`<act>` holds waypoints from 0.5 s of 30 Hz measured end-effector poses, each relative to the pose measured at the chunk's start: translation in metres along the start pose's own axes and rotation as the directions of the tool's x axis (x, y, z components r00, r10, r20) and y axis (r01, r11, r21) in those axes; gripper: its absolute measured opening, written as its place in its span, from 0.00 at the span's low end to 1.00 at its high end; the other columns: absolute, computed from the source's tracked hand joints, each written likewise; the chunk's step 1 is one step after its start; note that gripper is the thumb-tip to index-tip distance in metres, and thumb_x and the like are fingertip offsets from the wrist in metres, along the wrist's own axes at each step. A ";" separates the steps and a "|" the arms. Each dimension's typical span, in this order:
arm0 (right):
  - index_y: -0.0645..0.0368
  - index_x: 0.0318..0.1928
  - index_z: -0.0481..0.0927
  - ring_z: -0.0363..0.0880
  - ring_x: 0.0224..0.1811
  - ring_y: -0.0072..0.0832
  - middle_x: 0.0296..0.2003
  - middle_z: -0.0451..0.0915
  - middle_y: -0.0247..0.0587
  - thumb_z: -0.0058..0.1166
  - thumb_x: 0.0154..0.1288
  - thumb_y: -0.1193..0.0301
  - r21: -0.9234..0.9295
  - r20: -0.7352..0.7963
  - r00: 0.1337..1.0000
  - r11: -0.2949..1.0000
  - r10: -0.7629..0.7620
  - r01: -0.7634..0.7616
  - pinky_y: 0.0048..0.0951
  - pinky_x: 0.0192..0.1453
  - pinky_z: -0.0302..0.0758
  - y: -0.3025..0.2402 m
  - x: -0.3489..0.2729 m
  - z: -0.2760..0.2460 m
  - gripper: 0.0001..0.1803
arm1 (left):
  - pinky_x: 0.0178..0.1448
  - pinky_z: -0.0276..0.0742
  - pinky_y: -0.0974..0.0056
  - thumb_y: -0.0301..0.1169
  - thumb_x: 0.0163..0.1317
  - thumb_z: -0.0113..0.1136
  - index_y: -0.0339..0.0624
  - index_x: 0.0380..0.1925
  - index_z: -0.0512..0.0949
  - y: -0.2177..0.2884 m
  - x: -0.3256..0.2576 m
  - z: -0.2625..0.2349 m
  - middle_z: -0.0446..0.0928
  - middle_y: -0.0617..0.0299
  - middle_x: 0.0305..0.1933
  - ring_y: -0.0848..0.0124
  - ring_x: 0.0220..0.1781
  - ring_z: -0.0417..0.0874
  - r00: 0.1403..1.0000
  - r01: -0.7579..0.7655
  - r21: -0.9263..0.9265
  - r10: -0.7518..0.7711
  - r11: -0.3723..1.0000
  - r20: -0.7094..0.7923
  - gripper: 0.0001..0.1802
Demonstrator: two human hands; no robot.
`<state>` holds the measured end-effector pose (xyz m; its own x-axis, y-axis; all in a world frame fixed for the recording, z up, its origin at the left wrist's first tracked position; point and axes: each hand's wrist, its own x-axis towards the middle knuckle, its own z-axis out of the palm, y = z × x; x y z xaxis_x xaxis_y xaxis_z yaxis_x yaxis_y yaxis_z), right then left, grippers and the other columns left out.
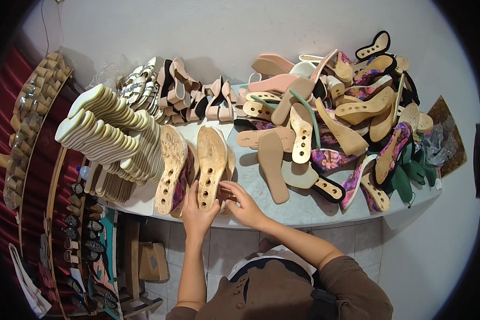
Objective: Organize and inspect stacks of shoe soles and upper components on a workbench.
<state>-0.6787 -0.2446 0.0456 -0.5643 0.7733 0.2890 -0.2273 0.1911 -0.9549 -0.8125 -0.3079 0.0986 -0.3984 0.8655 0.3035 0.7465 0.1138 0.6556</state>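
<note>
A pale wooden shoe sole (210, 154) with a row of dark holes at its heel end lies on top of other soles at the near edge of the table. My left hand (198, 214) is closed round its heel end, with the thumb on one side and a finger along the other. Fingers apart, my right hand (245, 205) is at the right side of the same pile; its fingertips reach the edge of the soles. Just left lies a similar wooden sole (170, 165), with flower-patterned purple material beneath it.
Stacked cream soles (106, 133) stand on the left of the table (250, 216). Behind are strapped sandals (178, 90). A loose heap of wedge soles (365, 109) covers the right side. Shelves of shoes (74, 234) and a cardboard box (153, 261) are at lower left.
</note>
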 end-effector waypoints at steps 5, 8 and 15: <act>0.62 0.60 0.63 0.67 0.59 0.36 0.58 0.61 0.47 0.40 0.57 0.82 0.021 -0.010 1.000 1.000 -0.003 0.003 0.31 0.59 0.68 -0.004 0.000 0.000 0.27 | 0.56 0.69 0.58 0.34 0.43 0.66 0.33 0.57 0.64 0.003 0.000 -0.001 0.71 0.45 0.52 0.55 0.53 0.74 1.000 -0.013 0.030 0.013 0.999 -0.007 0.39; 0.62 0.60 0.63 0.67 0.59 0.36 0.58 0.62 0.47 0.40 0.57 0.82 0.011 -0.016 1.000 1.000 -0.010 0.010 0.31 0.59 0.68 -0.002 -0.001 0.000 0.27 | 0.55 0.70 0.57 0.37 0.44 0.66 0.35 0.57 0.64 0.001 -0.001 -0.001 0.69 0.45 0.54 0.53 0.54 0.74 1.000 -0.019 0.050 0.020 0.999 -0.006 0.39; 0.61 0.60 0.64 0.68 0.58 0.36 0.58 0.62 0.47 0.40 0.57 0.83 -0.003 -0.024 1.000 1.000 0.000 0.000 0.30 0.58 0.69 0.000 -0.005 -0.003 0.27 | 0.56 0.69 0.57 0.35 0.46 0.65 0.35 0.57 0.64 0.005 -0.002 -0.002 0.69 0.45 0.54 0.52 0.54 0.72 0.994 -0.094 0.131 0.100 0.987 -0.043 0.37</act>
<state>-0.6731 -0.2465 0.0442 -0.5450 0.7876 0.2875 -0.2252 0.1928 -0.9551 -0.8091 -0.3099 0.1033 -0.3441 0.8507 0.3973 0.8438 0.0947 0.5282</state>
